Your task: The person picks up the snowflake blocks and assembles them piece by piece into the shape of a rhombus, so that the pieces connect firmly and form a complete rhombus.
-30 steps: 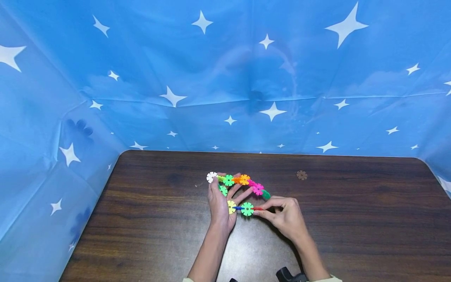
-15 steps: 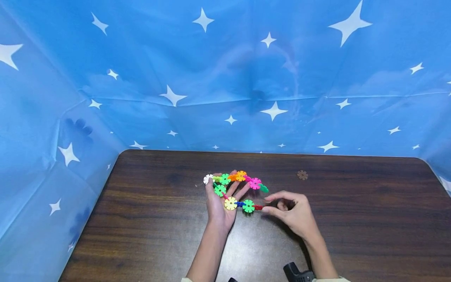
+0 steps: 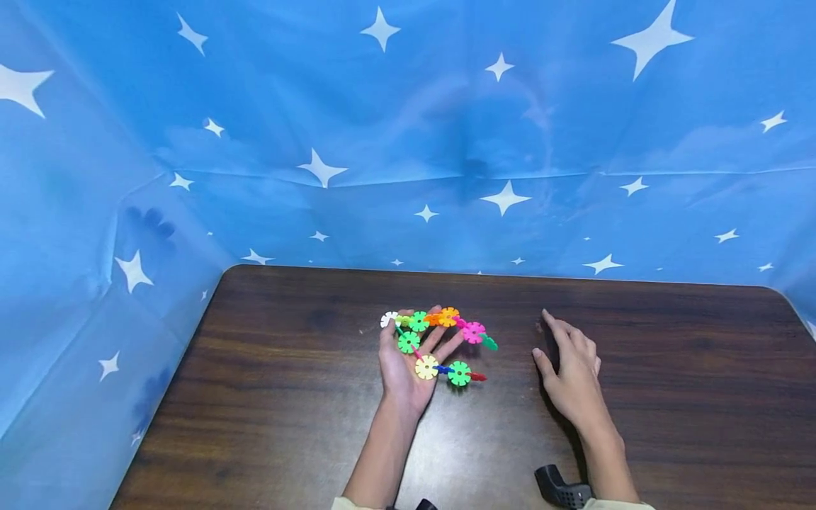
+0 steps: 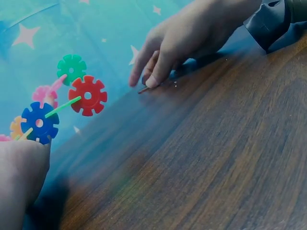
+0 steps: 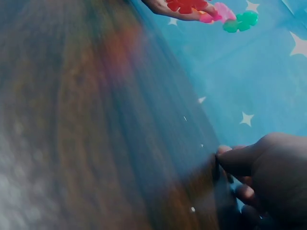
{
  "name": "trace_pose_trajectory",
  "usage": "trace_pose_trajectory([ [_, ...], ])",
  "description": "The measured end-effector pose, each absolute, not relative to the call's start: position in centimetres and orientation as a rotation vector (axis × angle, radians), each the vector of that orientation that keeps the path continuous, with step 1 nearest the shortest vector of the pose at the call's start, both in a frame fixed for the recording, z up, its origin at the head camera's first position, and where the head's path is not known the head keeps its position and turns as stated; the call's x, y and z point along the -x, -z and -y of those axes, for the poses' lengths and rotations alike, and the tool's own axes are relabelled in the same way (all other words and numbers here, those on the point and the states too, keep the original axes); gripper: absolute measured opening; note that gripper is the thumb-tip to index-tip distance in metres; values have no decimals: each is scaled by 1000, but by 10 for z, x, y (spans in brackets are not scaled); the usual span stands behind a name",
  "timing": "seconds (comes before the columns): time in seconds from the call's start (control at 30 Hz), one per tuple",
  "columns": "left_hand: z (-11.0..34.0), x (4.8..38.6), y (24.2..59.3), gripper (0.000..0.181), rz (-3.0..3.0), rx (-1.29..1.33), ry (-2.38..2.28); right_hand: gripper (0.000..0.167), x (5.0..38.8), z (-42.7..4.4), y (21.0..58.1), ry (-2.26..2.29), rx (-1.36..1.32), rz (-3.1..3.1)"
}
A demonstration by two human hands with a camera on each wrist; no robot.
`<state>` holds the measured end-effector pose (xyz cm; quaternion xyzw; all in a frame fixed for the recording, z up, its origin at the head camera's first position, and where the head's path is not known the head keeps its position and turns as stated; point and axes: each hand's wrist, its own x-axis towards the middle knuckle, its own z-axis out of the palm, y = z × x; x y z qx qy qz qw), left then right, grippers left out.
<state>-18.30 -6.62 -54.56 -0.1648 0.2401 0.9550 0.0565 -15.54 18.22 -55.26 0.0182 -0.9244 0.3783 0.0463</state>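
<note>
My left hand (image 3: pixel 404 372) holds a curved chain of coloured interlocking plastic discs (image 3: pixel 426 367), palm up. The thumb presses near the white disc (image 3: pixel 389 321), and the other fingers spread under the chain. Its two loose ends, a red disc (image 3: pixel 477 377) and a dark green disc (image 3: pixel 489 343), point right and stand apart. My right hand (image 3: pixel 576 372) is over the table to the right, fingers extended, thumb apart from the index finger. In the left wrist view a thin brown disc (image 4: pixel 143 90) lies at its thumb tip; the hand mostly hides it.
The dark wood-grain table (image 3: pixel 287 397) extends around both hands. A blue curtain (image 3: pixel 408 142) with white stars stands behind it and along the left side. A black wrist device (image 3: pixel 561 487) is on the right wrist.
My right hand has let go of the red disc at the chain's end and moved right and away to the brown disc. The left hand keeps holding the chain.
</note>
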Motion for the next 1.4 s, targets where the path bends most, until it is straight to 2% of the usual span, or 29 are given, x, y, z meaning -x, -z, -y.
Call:
trace_pose_trajectory([
  [0.13, 67, 183, 545, 34, -700, 490, -2899, 44, 156, -179, 554, -1113, -36, 2788],
  [0.37, 67, 184, 546, 34, -670, 483, -2910, 38, 158, -178, 555, -1102, -30, 2808],
  [0.47, 67, 183, 546, 34, -671, 475, -2912, 31, 157, -178, 554, -1111, -12, 2786],
  [0.63, 68, 182, 546, 34, -654, 472, -2923, 22, 158, -178, 553, -1595, -29, 2519],
  [0.73, 68, 182, 546, 34, -642, 468, -2924, 25, 157, -178, 554, -1998, -129, 2310],
  [0.83, 67, 182, 546, 34, -639, 459, -2925, 30, 157, -175, 554, -2215, -223, 2211],
  [1.4, 66, 183, 547, 30, -645, 401, -2930, 36, 155, -171, 551, -2300, -255, 2251],
])
